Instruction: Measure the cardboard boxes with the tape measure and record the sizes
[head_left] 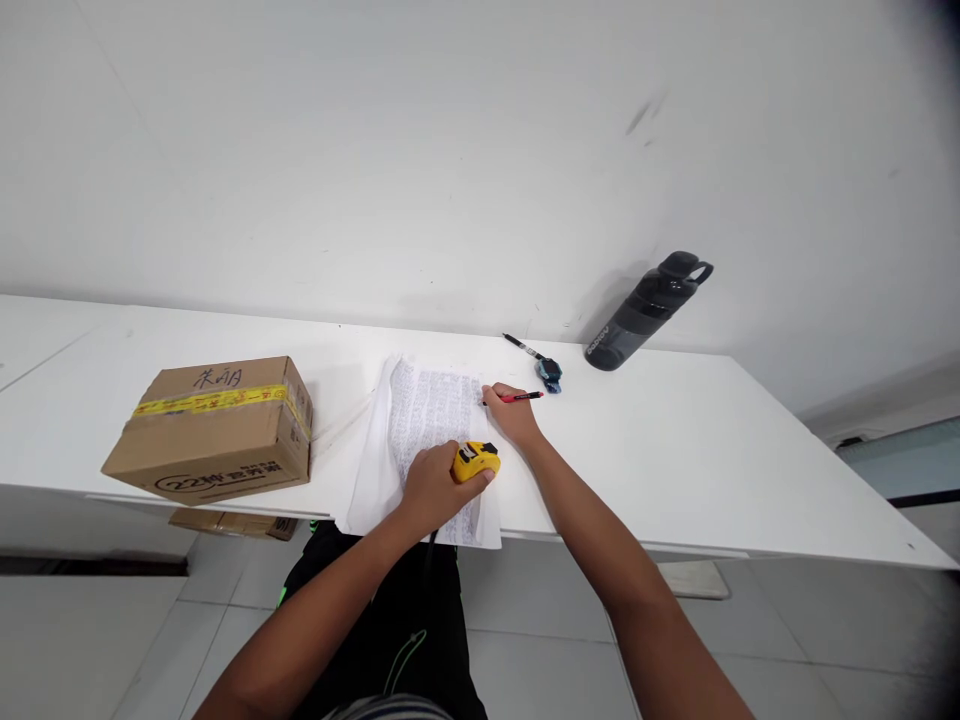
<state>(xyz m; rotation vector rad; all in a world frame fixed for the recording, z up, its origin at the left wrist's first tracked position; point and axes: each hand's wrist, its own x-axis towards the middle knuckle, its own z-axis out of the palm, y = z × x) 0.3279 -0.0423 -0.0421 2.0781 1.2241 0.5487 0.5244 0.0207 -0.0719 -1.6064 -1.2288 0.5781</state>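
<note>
Closed around a yellow and black tape measure [480, 460], my left hand [433, 487] rests over the lower part of the written sheets. My right hand [511, 412] grips a red pen [521, 397] at the right edge of the paper. The sheets of paper [427, 405] are crinkled and covered in dense small writing; their lower edge hangs past the front of the table. Whether the pen tip touches the paper is too small to tell.
On the white table [675, 460], a taped cardboard box [217, 425] stands to the left. A black pen [523, 346] and a wristwatch [550, 373] lie beyond my right hand. A dark bottle [641, 315] stands near the wall. Below the table is another cardboard box [232, 522].
</note>
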